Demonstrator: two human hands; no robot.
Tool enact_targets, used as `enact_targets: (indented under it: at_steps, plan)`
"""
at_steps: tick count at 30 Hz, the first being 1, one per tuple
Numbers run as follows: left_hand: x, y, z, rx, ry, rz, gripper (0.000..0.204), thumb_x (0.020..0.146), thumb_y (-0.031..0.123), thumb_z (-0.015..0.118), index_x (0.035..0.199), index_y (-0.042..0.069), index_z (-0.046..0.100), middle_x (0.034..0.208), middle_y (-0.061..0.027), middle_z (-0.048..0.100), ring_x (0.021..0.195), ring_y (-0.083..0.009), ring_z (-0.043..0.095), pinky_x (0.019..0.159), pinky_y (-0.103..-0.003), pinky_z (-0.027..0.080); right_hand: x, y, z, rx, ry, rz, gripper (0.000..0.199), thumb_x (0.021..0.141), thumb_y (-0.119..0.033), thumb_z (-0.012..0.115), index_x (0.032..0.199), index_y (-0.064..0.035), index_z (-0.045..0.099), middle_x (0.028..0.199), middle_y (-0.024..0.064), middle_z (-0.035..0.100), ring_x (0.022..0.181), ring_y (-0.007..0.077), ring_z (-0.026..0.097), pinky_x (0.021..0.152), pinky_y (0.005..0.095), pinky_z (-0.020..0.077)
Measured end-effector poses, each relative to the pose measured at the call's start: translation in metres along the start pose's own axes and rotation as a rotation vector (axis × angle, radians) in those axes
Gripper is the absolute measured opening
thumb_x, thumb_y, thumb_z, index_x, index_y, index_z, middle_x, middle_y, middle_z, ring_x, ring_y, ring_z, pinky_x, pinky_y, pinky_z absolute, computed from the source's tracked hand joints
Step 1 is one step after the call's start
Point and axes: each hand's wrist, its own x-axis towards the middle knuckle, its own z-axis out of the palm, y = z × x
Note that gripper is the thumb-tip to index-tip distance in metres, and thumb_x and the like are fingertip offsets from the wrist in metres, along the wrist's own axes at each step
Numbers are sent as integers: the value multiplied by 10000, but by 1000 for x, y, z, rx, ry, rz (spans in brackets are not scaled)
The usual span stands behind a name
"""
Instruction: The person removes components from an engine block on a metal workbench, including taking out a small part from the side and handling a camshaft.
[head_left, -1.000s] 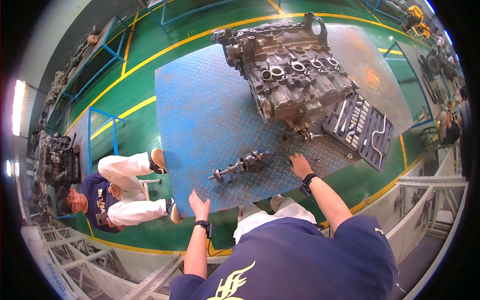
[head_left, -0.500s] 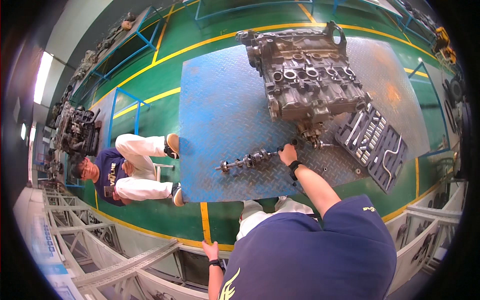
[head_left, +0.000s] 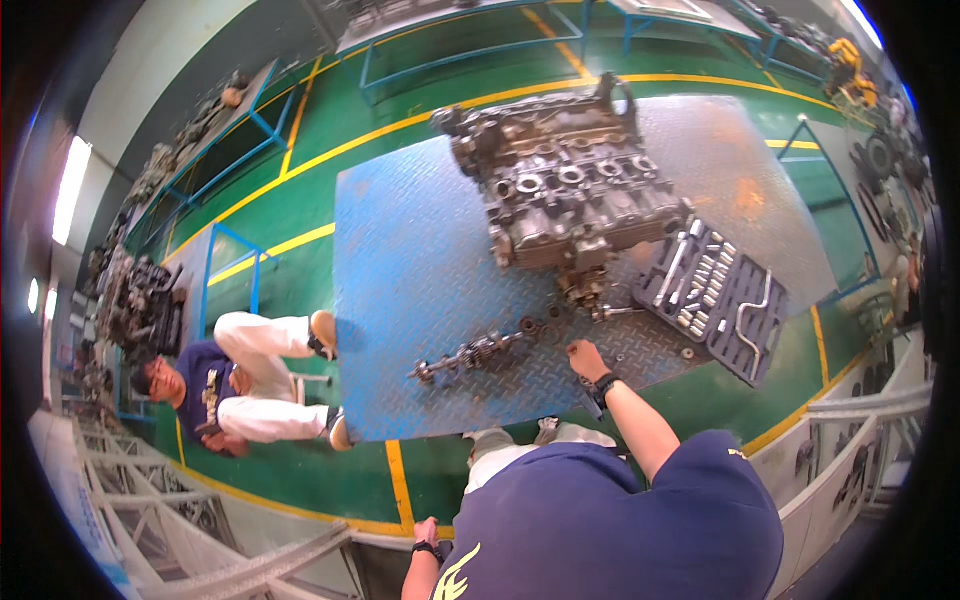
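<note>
My right hand (head_left: 588, 358) hangs over the near part of the metal plate table (head_left: 395, 250), fingers curled; whether it holds anything I cannot make out. Just left of it lie small dark round parts (head_left: 530, 325). Beside these rests a gear shaft (head_left: 470, 357), a long metal rod carrying several gears, flat on the plate. Beyond my hand stands a large greasy engine (head_left: 575, 190) with round ports along its side. My left hand (head_left: 427, 532) is low by my side, off the table, its fingers folded in and nothing visible in them.
An open socket set case (head_left: 715, 300) lies to the right, with sockets and a bent bar. One loose ring (head_left: 687, 352) sits near the plate's edge. At the left a seated person (head_left: 235, 385) has feet against the table. Blue-framed benches (head_left: 480, 65) stand farther back.
My right hand has drawn back from the end of the gear shaft, toward me. My left hand's fingers have folded in. The whole view has shifted slightly.
</note>
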Motion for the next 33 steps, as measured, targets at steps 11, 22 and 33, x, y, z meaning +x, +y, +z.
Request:
enact_targets:
  at_steps: [11, 22, 33]
  plan:
    - [94, 79, 33, -167, -389, 66, 409, 880, 457, 433, 573, 203, 340, 464, 41, 345, 381, -198, 312, 334, -375, 229, -125, 83, -114, -45, 333, 336, 247, 725, -117, 540, 908, 4, 653, 928, 239, 631, 914, 384, 606, 824, 420, 483]
    - [154, 157, 43, 1177, 23, 860, 635, 768, 469, 631, 1238, 66, 492, 1189, -197, 555, 1016, -331, 561, 812, -424, 467, -201, 153, -94, 49, 412, 790, 508, 658, -341, 742, 983, 26, 610, 1018, 225, 624, 976, 354, 595, 856, 402, 472]
    - [124, 137, 28, 1382, 16, 624, 700, 794, 688, 419, 1231, 158, 553, 1258, -103, 545, 1167, -282, 499, 987, -402, 355, -261, 208, -72, 137, 343, 869, 276, 741, -287, 711, 882, -51, 717, 721, 69, 688, 670, 158, 657, 701, 307, 523]
